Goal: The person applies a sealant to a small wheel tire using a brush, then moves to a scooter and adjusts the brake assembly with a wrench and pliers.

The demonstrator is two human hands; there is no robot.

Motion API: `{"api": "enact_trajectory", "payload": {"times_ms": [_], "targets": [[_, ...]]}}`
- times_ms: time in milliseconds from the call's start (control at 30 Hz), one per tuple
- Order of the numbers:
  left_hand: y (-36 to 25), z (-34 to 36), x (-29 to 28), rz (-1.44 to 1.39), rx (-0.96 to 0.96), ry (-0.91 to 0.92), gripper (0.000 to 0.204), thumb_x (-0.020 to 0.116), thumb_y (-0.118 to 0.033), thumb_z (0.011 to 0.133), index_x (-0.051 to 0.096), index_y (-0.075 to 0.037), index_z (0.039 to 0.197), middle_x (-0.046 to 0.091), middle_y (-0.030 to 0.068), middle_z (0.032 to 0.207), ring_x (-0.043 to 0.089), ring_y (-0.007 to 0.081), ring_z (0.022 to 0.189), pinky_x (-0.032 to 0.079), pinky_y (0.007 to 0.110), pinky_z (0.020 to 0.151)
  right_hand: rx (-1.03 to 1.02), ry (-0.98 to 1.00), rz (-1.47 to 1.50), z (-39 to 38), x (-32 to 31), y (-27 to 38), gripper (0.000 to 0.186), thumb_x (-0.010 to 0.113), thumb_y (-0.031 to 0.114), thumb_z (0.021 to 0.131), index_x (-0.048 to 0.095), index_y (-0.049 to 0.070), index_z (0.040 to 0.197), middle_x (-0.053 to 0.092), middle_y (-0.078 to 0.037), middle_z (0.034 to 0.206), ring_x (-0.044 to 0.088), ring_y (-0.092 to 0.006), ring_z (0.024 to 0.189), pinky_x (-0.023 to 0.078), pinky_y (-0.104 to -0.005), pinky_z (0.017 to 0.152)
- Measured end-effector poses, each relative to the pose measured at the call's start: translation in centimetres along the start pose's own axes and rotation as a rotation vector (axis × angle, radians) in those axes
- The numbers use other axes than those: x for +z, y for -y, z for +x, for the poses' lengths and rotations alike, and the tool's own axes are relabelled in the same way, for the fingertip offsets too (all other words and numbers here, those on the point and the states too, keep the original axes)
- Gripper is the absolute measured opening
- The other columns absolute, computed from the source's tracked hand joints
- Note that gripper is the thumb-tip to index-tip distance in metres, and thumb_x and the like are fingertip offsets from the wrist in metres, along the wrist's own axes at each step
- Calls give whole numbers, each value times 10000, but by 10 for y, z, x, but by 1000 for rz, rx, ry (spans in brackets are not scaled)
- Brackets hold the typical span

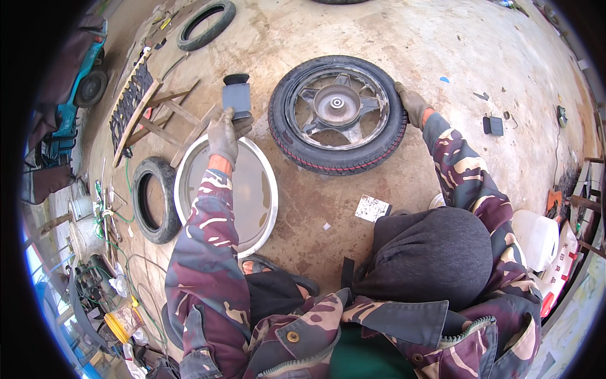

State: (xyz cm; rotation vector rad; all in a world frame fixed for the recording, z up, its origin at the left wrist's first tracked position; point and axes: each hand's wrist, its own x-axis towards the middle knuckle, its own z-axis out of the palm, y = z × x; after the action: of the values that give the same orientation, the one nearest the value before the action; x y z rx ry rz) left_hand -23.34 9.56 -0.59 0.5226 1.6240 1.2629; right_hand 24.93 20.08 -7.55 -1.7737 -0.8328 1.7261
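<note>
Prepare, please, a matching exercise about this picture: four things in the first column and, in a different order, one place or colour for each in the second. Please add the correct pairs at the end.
Column one:
1. Right hand
2. Mounted tyre
3. Basin
4. Lower loose tyre

Column two:
A. White around the rim, brownish inside
B. Lying on the floor, just left of the basin
C. Gloved, at the right edge of the mounted tyre
D. Black, with red marks along the tread

Right pairs: 1-C, 2-D, 3-A, 4-B
</note>
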Motion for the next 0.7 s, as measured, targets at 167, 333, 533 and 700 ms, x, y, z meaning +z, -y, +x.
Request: {"api": "enact_trajectory", "payload": {"times_ms": [167, 333, 533, 700], "targets": [[11, 4, -4, 73, -152, 30, 363, 574, -252, 1093, 601, 42, 1305, 740, 232, 1107, 786, 360, 907, 658, 437, 770, -151, -21, -178, 10, -10, -4, 670, 539, 529, 1088, 710, -103, 1234, 776, -225, 1105, 753, -273, 928, 590, -393, 873], [19, -1, -3, 76, -197, 39, 381, 577, -291, 1100, 619, 37, 1290, 746, 223, 1106, 784, 344, 910, 645, 412, 777, -231, -37, -332, 3, -10, 16, 704, 566, 539, 1064, 712, -126, 1243, 774, -232, 1116, 739, -291, 1002, 551, -393, 939], [12, -10, 4, 129, -214, 52, 413, 572, -304, 1105, 596, 51, 1315, 733, 243, 1137, 775, 346, 957, 645, 416, 796, -151, -31, -240, -21, 1, 30, 659, 590, 509, 1059, 708, -106, 1264, 776, -213, 1125, 749, -295, 936, 590, -398, 871], [7, -17, -4, 87, -179, 69, 408, 578, -284, 1100, 591, 59, 1320, 723, 254, 1156, 770, 352, 982, 653, 431, 829, -117, 132, 27, -22, 4, 30, 529, 582, 426, 1076, 682, -4, 1367, 786, -153, 1132, 764, -234, 887, 631, -381, 834]]}}
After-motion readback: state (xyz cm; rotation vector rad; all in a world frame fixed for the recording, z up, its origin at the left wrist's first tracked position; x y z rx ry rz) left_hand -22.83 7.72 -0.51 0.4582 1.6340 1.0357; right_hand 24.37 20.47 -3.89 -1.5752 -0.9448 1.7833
